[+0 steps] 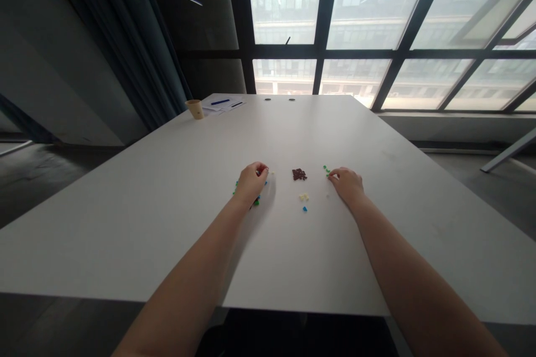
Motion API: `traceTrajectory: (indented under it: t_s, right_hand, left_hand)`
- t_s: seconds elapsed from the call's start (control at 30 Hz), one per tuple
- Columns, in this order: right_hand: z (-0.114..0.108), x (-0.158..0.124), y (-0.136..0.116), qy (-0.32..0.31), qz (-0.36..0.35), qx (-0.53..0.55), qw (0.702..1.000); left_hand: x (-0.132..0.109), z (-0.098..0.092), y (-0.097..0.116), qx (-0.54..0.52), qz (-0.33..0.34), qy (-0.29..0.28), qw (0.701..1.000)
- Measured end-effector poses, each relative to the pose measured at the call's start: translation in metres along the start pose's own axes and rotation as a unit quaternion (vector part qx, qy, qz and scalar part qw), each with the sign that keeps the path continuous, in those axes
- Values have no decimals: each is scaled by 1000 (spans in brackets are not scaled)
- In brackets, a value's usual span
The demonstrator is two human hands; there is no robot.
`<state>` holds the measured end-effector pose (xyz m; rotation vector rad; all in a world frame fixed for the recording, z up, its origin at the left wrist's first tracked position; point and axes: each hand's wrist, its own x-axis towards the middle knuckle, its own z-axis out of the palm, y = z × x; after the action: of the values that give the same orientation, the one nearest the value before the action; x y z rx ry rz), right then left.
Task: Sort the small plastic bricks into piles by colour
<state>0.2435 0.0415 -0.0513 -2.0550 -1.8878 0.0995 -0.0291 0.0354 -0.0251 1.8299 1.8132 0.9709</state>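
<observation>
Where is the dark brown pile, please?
Head view: the dark brown pile sits between the left hand and right hand, beyond the pale yellow pieces.

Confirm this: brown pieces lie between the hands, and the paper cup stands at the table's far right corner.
Wrong corner: the head view shows the paper cup far left on the table. The brown pieces do lie between the left hand and right hand.

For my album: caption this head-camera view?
Left hand and right hand work among tiny coloured pieces on a white table beside a dark brown cluster.
</observation>
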Motion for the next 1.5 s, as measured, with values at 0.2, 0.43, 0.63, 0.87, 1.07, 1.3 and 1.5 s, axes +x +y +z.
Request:
traceTrajectory:
  t_s: [0.2,0.43,0.63,0.87,1.07,1.3,1.5]
  right_hand:
    - [5,2,0,15,-8,17,1000]
    - [5,3,-1,14,-22,17,999]
    - [2,0,-6,8,-56,27,998]
    - [6,3,-2,7,-31,12,999]
    - [6,6,0,51,-2,7,999]
    - [-5,-4,-7,18,12,-49,999]
    - [-2,-3,-6,-22,15,-46,999]
  left_hand:
    - [-2,0,3,8,1,-3,1000]
    - [-3,-1,7,18,5,-7,1000]
    - [-3,1,6,14,17,-6,1000]
    - [-4,1,7,17,23,-8,1000]
    - [-4,2,6,23,22,-7,999]
    - [3,-4,-3,99,12,13,995]
    - [8,-8,-19,169,-36,-41,984]
